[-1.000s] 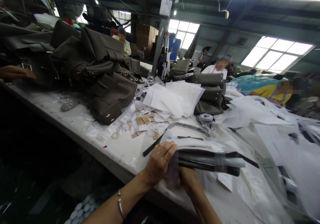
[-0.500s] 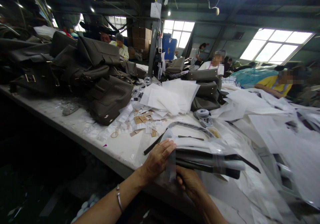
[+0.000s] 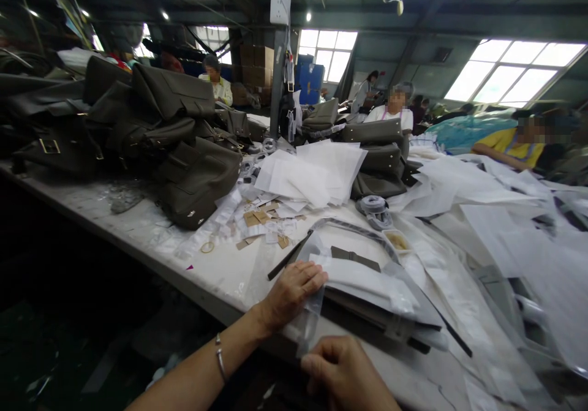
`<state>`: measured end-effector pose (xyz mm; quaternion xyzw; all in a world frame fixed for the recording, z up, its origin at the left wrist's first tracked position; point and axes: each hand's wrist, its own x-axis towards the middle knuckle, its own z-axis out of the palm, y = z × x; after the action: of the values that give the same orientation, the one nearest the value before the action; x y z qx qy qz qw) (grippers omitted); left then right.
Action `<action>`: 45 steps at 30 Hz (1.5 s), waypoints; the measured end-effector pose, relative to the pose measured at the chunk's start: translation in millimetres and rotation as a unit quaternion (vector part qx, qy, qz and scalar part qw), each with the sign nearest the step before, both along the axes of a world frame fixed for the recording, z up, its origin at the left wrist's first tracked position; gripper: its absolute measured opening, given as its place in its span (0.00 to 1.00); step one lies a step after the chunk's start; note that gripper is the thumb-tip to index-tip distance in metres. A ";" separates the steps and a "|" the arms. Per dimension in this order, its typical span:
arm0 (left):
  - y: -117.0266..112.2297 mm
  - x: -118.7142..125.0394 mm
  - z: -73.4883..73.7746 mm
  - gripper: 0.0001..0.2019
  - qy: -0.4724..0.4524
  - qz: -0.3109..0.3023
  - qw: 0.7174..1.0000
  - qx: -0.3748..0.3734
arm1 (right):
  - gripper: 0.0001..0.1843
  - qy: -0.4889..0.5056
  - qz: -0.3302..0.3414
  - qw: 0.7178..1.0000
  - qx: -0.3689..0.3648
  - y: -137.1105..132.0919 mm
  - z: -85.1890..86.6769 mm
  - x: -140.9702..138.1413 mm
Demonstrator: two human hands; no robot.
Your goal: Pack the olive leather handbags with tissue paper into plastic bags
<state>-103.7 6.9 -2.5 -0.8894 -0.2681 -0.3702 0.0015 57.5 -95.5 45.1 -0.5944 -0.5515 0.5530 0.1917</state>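
Note:
My left hand (image 3: 291,293) lies on the near end of a clear plastic bag (image 3: 362,283), fingers bent and pressing it onto the white worktable (image 3: 220,264). Inside the bag lie dark grey leather straps (image 3: 390,322) under white wrapping. My right hand (image 3: 342,371) is at the bottom edge, fingers curled and pinching the loose mouth of the bag (image 3: 309,325). A silver bangle (image 3: 220,365) circles my left wrist.
A heap of dark olive handbags (image 3: 160,135) fills the table's left. White sheets (image 3: 316,172), paper tags (image 3: 257,221), tape rolls (image 3: 374,209) and a small tray (image 3: 397,239) lie beyond. More bags (image 3: 381,160) stand behind. Other people (image 3: 514,144) work at the far right.
The bagged straps have come down flat onto the table. My right hand has pulled back toward me along the bag's open end; my left hand stays pressing on the bag.

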 end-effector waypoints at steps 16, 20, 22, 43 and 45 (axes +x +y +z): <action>1.6 -12.2 2.7 0.22 0.021 0.073 0.997 0.021 | 0.24 -0.448 0.055 0.703 0.549 71.2 -33.1 57.6; 14.3 -13.9 3.0 0.19 0.039 0.079 0.995 0.046 | 0.22 -0.423 0.053 0.724 0.543 88.5 -22.4 54.0; 15.1 -15.3 1.1 0.17 0.042 0.074 0.995 0.053 | 0.20 -0.386 0.074 0.760 0.517 98.1 -5.4 63.9; 8.6 -15.5 -6.7 0.23 0.036 0.085 0.995 0.041 | 0.23 -0.493 0.014 0.717 0.493 89.5 -4.3 49.1; 9.5 -16.0 -7.9 0.21 0.040 0.083 0.995 0.040 | 0.22 -0.480 0.006 0.712 0.512 91.7 -4.7 47.1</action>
<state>-119.7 16.4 -10.4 -0.8774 -0.3253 -0.3437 0.0786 104.7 -3.8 40.4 -0.5869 -0.7719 -0.1727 0.1731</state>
